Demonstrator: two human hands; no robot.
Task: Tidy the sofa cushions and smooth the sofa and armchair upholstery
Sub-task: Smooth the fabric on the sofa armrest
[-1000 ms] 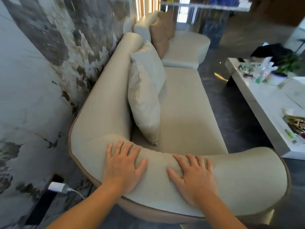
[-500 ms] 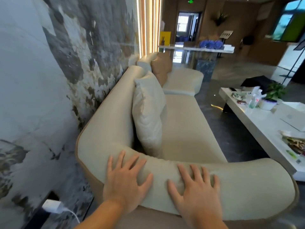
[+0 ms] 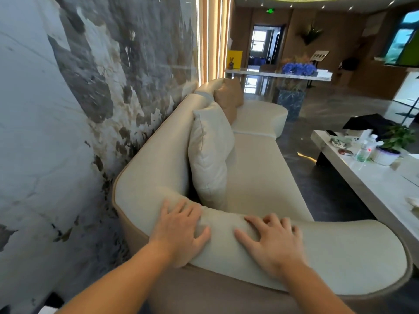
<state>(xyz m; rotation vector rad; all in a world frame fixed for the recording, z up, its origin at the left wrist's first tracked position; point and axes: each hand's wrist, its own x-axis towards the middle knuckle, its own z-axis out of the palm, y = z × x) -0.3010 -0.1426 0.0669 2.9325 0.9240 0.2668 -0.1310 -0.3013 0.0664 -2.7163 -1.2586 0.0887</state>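
A long cream sofa [image 3: 260, 173] runs away from me along the marbled wall. Its near curved armrest [image 3: 340, 250] lies right under me. My left hand [image 3: 181, 230] rests flat on the armrest's top near the back corner, fingers spread. My right hand [image 3: 274, 241] lies palm down on the same armrest a little to the right, fingers slightly curled over the inner edge. A cream cushion [image 3: 210, 152] stands upright against the backrest. A tan cushion [image 3: 229, 96] leans at the far end, beside a second cream seat section [image 3: 260, 116].
The marbled wall [image 3: 68, 132] stands close on the left. A white low table [image 3: 367, 184] with a potted plant [image 3: 392, 146], bottles and small items runs along the right, with a dark floor aisle [image 3: 322, 184] between it and the sofa. A counter with blue flowers [image 3: 297, 69] stands far back.
My view has tilted up, showing more of the room. Both hands stay on the armrest; my right hand's fingers have curled slightly.
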